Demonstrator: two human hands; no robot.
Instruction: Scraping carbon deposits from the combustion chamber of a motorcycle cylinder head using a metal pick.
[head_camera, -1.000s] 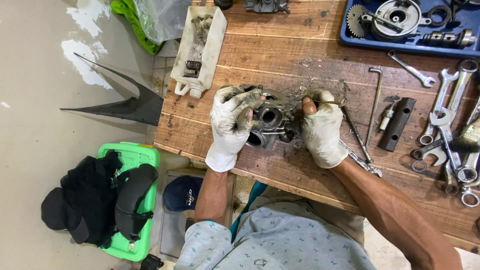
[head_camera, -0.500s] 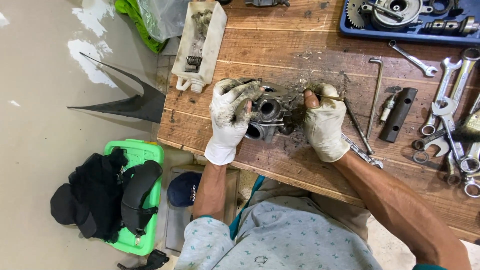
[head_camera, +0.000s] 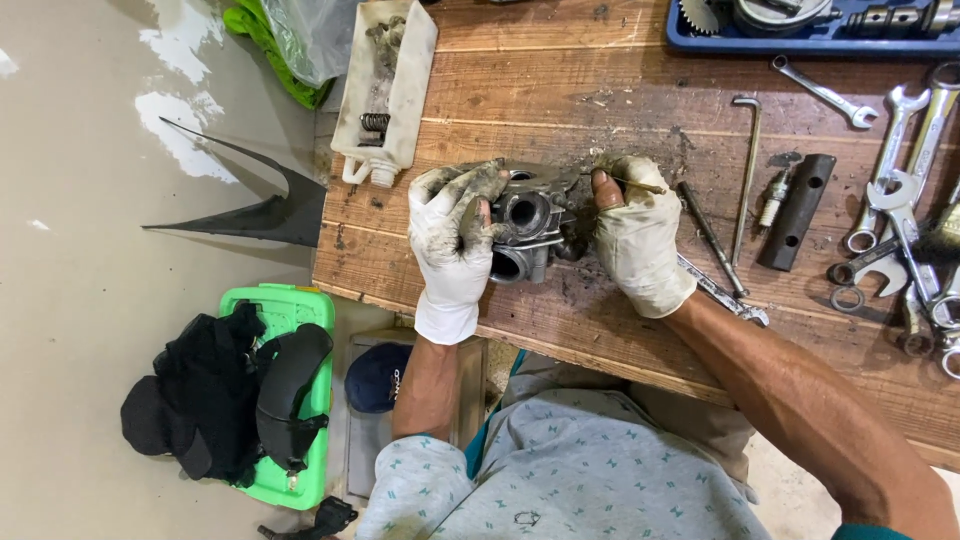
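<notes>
A greasy grey metal engine part (head_camera: 528, 222) with two round bores rests on the wooden workbench (head_camera: 640, 110). My left hand (head_camera: 455, 235), in a dirty white glove, grips its left side. From the right, my right hand (head_camera: 636, 240), also gloved, presses against the part and pinches a thin metal rod (head_camera: 632, 183) between thumb and fingers, with the rod's tip over the part's top edge.
Several spanners (head_camera: 895, 215) lie at the right, beside a black tube (head_camera: 795, 210), a spark plug (head_camera: 772, 196) and a hooked rod (head_camera: 745, 170). A blue tray (head_camera: 700, 42) sits at the back, a cut white jug (head_camera: 388, 90) at the left. A green crate (head_camera: 292, 310) stands on the floor.
The view has shifted slightly. My right hand has risen toward the part's top edge with the thin rod; my left hand keeps its grip.
</notes>
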